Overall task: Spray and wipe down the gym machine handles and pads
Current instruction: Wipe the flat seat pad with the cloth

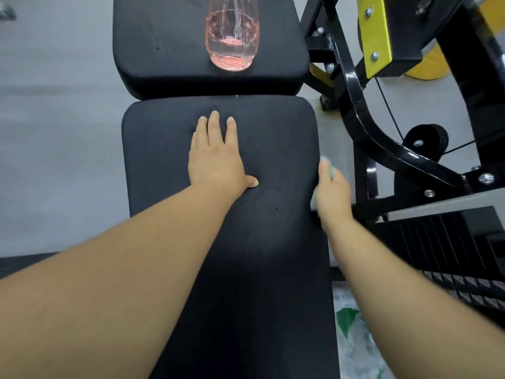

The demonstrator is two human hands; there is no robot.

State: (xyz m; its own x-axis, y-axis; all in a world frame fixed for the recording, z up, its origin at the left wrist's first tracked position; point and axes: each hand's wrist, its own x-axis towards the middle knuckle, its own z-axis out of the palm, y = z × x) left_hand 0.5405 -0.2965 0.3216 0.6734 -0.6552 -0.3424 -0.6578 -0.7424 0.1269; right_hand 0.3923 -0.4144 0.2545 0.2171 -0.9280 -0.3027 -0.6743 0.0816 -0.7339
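View from the head, looking down over two bare forearms onto a black gym bench on a grey floor (54, 132)

At the left of the bench, the left hand (216, 157) lies flat on top of the near pad (273, 242), fingers straight and slightly spread, holding nothing; it seems to be bracing

Beyond it, across a narrow seam, is the far pad (164, 50). A clear pink spray bottle (232, 42) stands on it, with only a little liquid at the bottom and its top cut off by the frame

Further right, the right hand (332, 195) is at the right side edge of the near pad, gripping a pale green cloth (328, 164) against that edge. The hand is blurred

Far right stands the machine's black frame (363, 127) with a yellow plate (375, 31). A crumpled white and green bag (352, 337) lies on the floor near the bench

With the bottle set down and the cloth at work, spraying of this pad looks finished and wiping is under way. Whether the pad tops are already wiped cannot be told. No handles are in view, so they likely remain
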